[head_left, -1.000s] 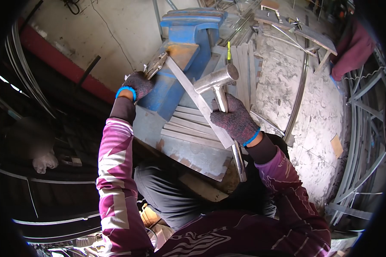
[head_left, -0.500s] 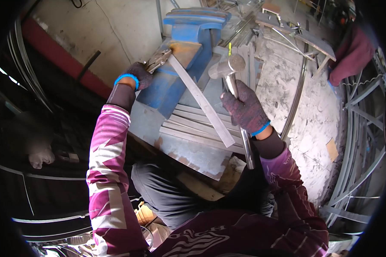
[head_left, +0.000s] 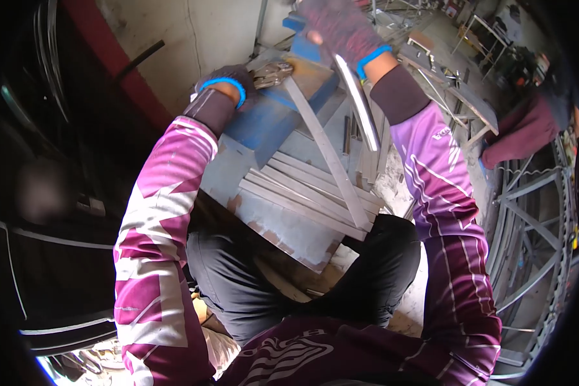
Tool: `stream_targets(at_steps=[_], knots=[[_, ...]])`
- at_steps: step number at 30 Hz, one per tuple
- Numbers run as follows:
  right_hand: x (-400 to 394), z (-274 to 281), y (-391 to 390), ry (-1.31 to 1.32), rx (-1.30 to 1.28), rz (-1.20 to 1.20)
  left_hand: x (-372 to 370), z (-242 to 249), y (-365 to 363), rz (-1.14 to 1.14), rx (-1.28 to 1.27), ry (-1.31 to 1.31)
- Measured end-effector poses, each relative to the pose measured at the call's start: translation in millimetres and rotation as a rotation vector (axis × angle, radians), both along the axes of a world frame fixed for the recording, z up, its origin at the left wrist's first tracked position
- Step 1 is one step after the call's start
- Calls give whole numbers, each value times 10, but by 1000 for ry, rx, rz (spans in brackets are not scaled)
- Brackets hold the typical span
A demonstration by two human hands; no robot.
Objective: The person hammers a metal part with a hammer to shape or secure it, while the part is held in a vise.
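My left hand (head_left: 228, 85), in a dark glove with a blue cuff, is closed around locking pliers (head_left: 271, 74). The plier jaws meet the upper end of a flat metal bar (head_left: 326, 148), which slants down toward my knees. Under them is a blue bench vise (head_left: 241, 125) with a rusty patch. My right hand (head_left: 344, 31), gloved too, grips a hammer by its shiny metal handle (head_left: 359, 106). It is raised near the top of the view, and the hammer head is hidden or out of view.
Several flat bars (head_left: 302, 193) lie on the grey metal bench top (head_left: 283, 238) before my knees. A low wooden bench (head_left: 460, 80) stands at the upper right, near another person's maroon-clothed leg (head_left: 524, 132). Metal frames (head_left: 527, 225) line the right side.
My right hand has swung the hammer upward and away from me, so its head no longer shows. The view has shifted; my left hand still holds the pliers at the bar's end.
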State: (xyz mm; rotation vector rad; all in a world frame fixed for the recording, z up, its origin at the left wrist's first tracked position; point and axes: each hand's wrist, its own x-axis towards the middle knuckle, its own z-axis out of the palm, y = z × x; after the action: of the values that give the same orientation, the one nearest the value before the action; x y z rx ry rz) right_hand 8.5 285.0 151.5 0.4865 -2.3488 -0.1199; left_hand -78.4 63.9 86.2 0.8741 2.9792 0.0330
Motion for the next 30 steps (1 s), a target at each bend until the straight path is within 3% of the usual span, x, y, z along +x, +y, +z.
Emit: stream_targets(at_steps=[3, 6, 8, 11, 12, 14, 15, 18, 21, 23, 26, 30], knots=[[-536, -104, 178, 86, -93, 77, 65, 84, 11, 45, -15, -13], [-252, -608, 87, -31, -149, 180, -30, -66, 13, 12, 75, 54], [41, -578, -137, -707, -859, -255, 99, 39, 19, 24, 51, 26], [283, -682, 86, -762, -1041, -218, 124, 97, 6, 43, 20, -20], [442, -744, 110, -759, -1037, -225, 138, 118, 15, 38, 13, -27], [852, -941, 52, -410, -972, -80, 155, 63, -4, 33, 35, -39], [989, -1043, 2, -407, -971, -80, 103, -33, -19, 44, 77, -48], [1370, -1308, -196, -595, -1432, -152, 13, -262, -45, 23, 130, -188], [1363, -1722, -296, -450, -1349, -108, -32, -420, -62, 9, 127, -96], [1351, -1684, -479, -564, -1745, 162, -38, -443, -77, -1, 116, -54], [1269, -1843, -501, -479, -1725, 175, 38, -442, -151, 4, 202, -11], [1614, -1777, -386, -433, -1765, 164, 83, -522, -116, 39, 95, 73]])
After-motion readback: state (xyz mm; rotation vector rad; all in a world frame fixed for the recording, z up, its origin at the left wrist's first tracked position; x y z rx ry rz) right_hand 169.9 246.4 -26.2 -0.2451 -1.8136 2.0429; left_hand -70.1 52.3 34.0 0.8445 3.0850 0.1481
